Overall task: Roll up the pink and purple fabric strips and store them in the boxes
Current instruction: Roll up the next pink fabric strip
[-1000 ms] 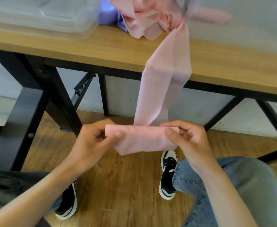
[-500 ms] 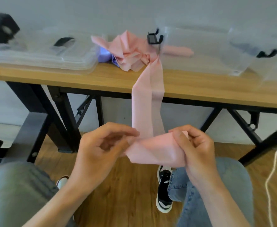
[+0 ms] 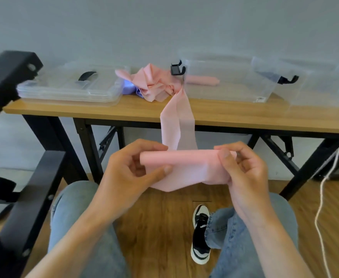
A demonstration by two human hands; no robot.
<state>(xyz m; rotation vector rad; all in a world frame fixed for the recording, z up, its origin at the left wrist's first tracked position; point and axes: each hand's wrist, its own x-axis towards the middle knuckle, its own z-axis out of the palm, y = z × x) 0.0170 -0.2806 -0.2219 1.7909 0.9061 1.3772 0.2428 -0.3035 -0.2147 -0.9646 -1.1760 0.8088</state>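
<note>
Pink strip (image 3: 177, 125) hangs off the tabletop (image 3: 224, 117) edge from a crumpled pile, its near end wound into a short roll over the lap. Left hand (image 3: 124, 177) pinches one end of the roll, right hand (image 3: 244, 173) the other. Rolling step, early; much strip unwound. Next: keep turning, edges aligned, then into a clear box (image 3: 224, 81). Purple fabric (image 3: 130, 87) waits beside the pile.
</note>
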